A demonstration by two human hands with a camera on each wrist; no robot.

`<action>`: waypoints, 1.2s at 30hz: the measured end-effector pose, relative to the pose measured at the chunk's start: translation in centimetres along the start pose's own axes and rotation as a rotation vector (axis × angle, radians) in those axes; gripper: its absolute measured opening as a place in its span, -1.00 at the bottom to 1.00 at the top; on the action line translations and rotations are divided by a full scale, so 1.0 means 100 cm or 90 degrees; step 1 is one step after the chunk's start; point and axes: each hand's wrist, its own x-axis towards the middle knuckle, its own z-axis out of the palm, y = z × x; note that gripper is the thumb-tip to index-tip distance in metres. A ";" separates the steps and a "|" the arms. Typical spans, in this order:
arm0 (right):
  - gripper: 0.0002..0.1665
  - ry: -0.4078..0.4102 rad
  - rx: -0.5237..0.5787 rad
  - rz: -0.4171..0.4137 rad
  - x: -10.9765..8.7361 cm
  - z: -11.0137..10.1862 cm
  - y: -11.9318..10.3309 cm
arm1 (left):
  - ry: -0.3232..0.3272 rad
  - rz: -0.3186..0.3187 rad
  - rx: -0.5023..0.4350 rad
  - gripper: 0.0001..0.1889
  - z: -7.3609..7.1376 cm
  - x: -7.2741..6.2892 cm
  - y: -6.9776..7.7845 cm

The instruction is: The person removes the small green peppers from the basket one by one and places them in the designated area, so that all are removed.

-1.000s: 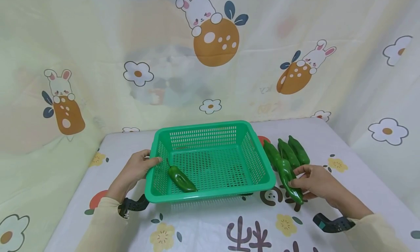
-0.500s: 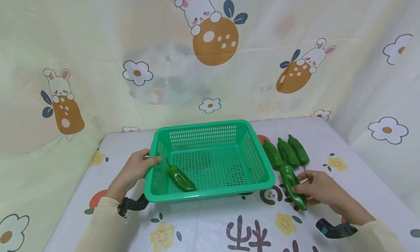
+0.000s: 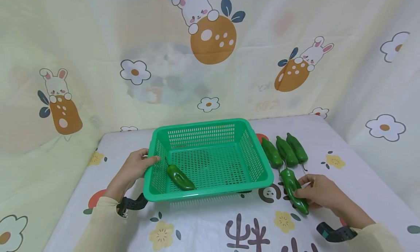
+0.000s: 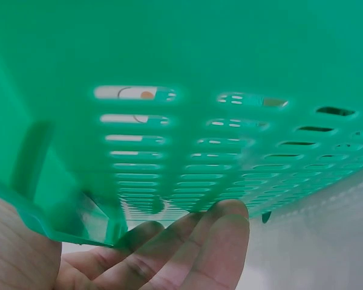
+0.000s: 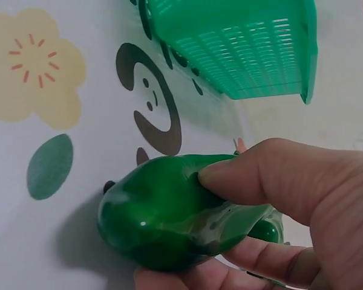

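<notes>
My left hand [image 3: 134, 169] grips the left rim of a green plastic basket [image 3: 210, 194], thumb over the rim; in the left wrist view its fingers [image 4: 221, 248] lie under the slotted side. Inside the basket, near its left wall, lies one green pepper [image 3: 180, 178]. To the right of the basket my right hand [image 3: 319, 193] pinches another green pepper [image 3: 291, 188] between thumb and fingers, its stem end pointing away from me. The right wrist view shows this glossy pepper [image 5: 163, 211] close up, the thumb pressed on its upper side.
Three more green peppers lie side by side beyond the right hand: a left one [image 3: 272, 153], a middle one [image 3: 287, 152] and a right one [image 3: 297, 148]. A printed white cloth [image 3: 193, 226] covers the table. A patterned curtain [image 3: 164, 33] hangs behind it.
My right hand has drawn its pepper slightly towards me, away from the other three. The left hand keeps its grip on the basket, which has stayed in place.
</notes>
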 end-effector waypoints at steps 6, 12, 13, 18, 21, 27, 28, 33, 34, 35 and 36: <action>-0.39 0.001 -0.009 0.002 0.001 0.003 0.003 | -0.001 0.005 0.001 -0.46 0.000 0.001 -0.002; -0.39 0.000 -0.025 0.005 0.001 0.004 0.003 | 0.000 0.006 0.003 -0.46 -0.001 0.003 -0.003; -0.39 0.000 -0.028 0.006 0.001 0.004 0.002 | 0.000 0.007 0.003 -0.46 -0.001 0.003 -0.003; -0.40 0.001 -0.035 0.005 0.000 0.003 0.002 | -0.001 0.007 0.001 -0.45 -0.001 0.003 -0.004; -0.39 -0.004 -0.035 0.008 0.000 0.003 0.003 | 0.000 0.007 0.001 -0.45 -0.001 0.003 -0.004; -0.37 -0.011 -0.024 0.014 0.000 0.002 0.005 | 0.002 0.007 0.003 -0.45 0.000 0.003 -0.004; -0.37 -0.011 -0.023 0.013 0.000 0.002 0.005 | 0.002 0.007 0.003 -0.46 0.000 0.003 -0.004; -0.36 -0.010 -0.023 0.014 0.000 0.001 0.006 | 0.004 0.005 0.003 -0.46 0.000 0.002 -0.003; -0.36 -0.009 -0.024 0.015 -0.001 0.000 0.006 | 0.005 0.005 0.003 -0.46 0.000 0.002 -0.003; -0.36 -0.009 -0.025 0.015 -0.001 0.000 0.007 | 0.005 0.006 0.004 -0.46 0.000 0.002 -0.003; -0.36 -0.010 -0.025 0.015 -0.001 0.000 0.007 | 0.005 0.006 0.004 -0.46 0.000 0.002 -0.003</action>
